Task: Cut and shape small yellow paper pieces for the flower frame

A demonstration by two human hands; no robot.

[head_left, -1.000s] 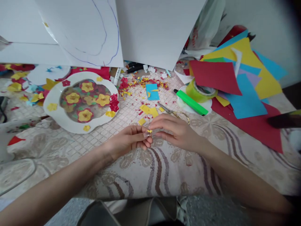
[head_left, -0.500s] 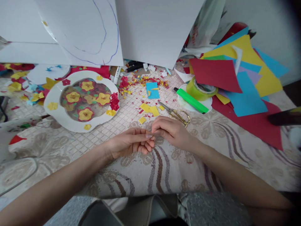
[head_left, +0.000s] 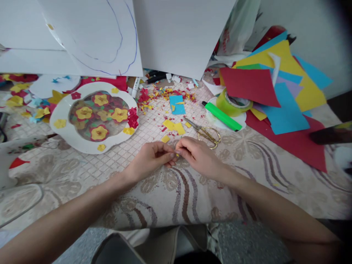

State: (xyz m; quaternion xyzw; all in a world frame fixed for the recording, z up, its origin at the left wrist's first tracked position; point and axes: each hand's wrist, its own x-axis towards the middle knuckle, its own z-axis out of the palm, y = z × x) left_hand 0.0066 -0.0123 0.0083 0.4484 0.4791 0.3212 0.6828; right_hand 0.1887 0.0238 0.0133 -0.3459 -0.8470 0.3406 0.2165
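Over the front of the table, my left hand point(head_left: 155, 157) and my right hand point(head_left: 198, 156) meet fingertip to fingertip. Between them shows a tiny yellow paper piece point(head_left: 177, 155), pinched by both; its shape is mostly hidden by the fingers. Just beyond the hands lie several yellow paper scraps point(head_left: 169, 125) and a blue paper square point(head_left: 177, 105). Gold-handled scissors point(head_left: 208, 135) rest behind my right hand, blades pointing away to the left. To the left is a white wavy-edged frame point(head_left: 62, 137) with yellow and red paper flowers point(head_left: 99, 132) on its clear middle.
A green marker point(head_left: 223, 116) lies beside a yellow-green tape roll point(head_left: 233, 105). Coloured paper sheets point(head_left: 288, 110) pile up on the right. White boards point(head_left: 176, 36) stand at the back, with tiny paper clippings point(head_left: 165, 93) before them. A dark cylindrical object point(head_left: 330, 135) juts in at right.
My left hand has turned over, its curled fingers now tucked under and closer to the right fingertips. A bit of yellow paper has come into sight between them.
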